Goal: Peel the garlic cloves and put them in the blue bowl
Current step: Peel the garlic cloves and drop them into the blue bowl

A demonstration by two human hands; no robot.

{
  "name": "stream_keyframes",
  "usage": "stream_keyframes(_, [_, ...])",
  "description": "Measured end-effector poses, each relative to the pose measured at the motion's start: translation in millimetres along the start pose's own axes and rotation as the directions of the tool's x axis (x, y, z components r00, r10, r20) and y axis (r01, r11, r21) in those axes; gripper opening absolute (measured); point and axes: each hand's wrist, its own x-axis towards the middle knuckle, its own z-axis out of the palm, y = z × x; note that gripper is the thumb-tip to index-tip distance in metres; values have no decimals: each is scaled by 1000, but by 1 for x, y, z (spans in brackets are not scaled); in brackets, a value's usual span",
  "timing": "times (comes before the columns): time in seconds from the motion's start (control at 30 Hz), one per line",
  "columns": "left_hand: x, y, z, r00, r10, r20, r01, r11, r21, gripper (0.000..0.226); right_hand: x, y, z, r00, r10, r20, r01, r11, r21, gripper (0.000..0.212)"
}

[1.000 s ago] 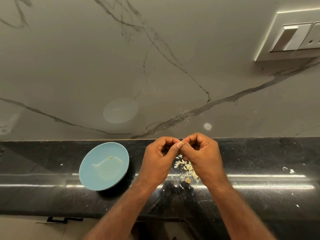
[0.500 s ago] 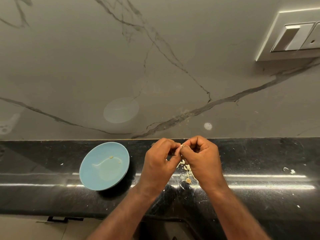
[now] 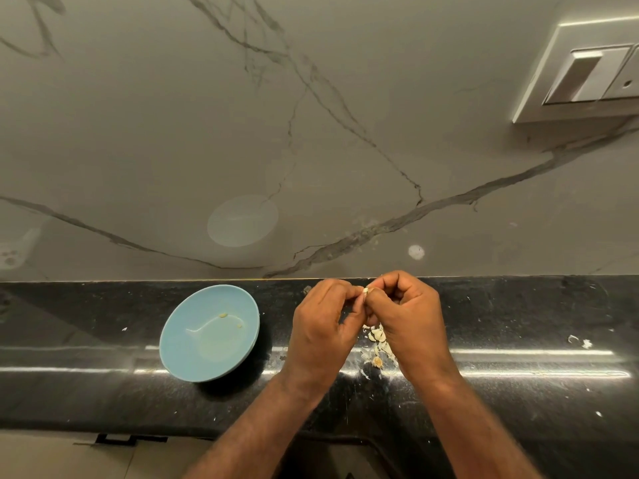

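On black counter (image 3: 518,316): blue bowl (image 3: 193,357) at left, a couple of pale bits inside, just beside the hands. Left hand (image 3: 321,326) & right hand (image 3: 408,316) meet at the fingertips near the wall edge, both pinching one small garlic clove (image 3: 364,291) btwn them. Below, partly hidden by right hand: pile of cloves & skins (image 3: 377,344). Further right, stray skin scraps (image 3: 579,341). Switch plate (image 3: 587,74) top right on marble wall (image 3: 138,133).

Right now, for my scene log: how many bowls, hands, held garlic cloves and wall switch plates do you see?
Blue bowl: 1
Hands: 2, left hand and right hand
Held garlic clove: 1
Switch plate: 1
Total: 5
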Motion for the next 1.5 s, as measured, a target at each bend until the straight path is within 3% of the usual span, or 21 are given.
stream_keyframes(0.07, [6, 6, -6, 983, -163, 83, 176, 967, -183, 6, 1, 1, -3, 1000, -11, -3, 11, 1000, -11, 12])
stream_keyframes(0.1, [9, 9, -8, 946, -283, 160, 319, 899, -298, 6, 2, 1, -5, 999, -31, -7, 31, 999, -43, 12])
stream_keyframes(0.2, [17, 10, -12, 770, -529, 358, 636, 582, -508, 25, 5, 3, -9, 992, -130, -3, 127, 972, -196, 13])
stream_keyframes(0.3, [20, 6, -12, 651, -576, 495, 751, 392, -531, 38, 7, 6, -10, 976, -216, 39, 218, 931, -293, 18])
stream_keyframes(0.47, [18, 7, -13, 603, -536, 591, 783, 256, -567, 39, 9, 11, -11, 955, -285, 77, 294, 892, -344, 20])
stream_keyframes(0.73, [17, 11, -5, 678, -563, 473, 724, 400, -562, 21, 4, 12, -7, 957, -288, 9, 279, 916, -290, 20])
stream_keyframes(0.9, [17, 15, 1, 666, -609, 431, 712, 345, -612, 15, -2, 9, -3, 961, -276, -6, 267, 935, -234, 11])
stream_keyframes(1.03, [17, 12, -2, 647, -634, 424, 715, 313, -625, 8, 0, 10, -8, 977, -214, -13, 206, 955, -212, 17])
stream_keyframes(1.17, [18, 12, -3, 650, -640, 409, 713, 327, -621, 10, 8, 9, -11, 992, -85, 94, 100, 981, -164, 11])
stream_keyframes(1.27, [18, 12, -3, 649, -650, 396, 715, 344, -608, 14, 9, 9, -11, 984, -64, 165, 92, 982, -167, 18])
stream_keyframes(1.5, [20, 7, -4, 651, -673, 351, 728, 425, -537, 16, 9, 11, -14, 990, -80, 112, 100, 978, -184, 14])
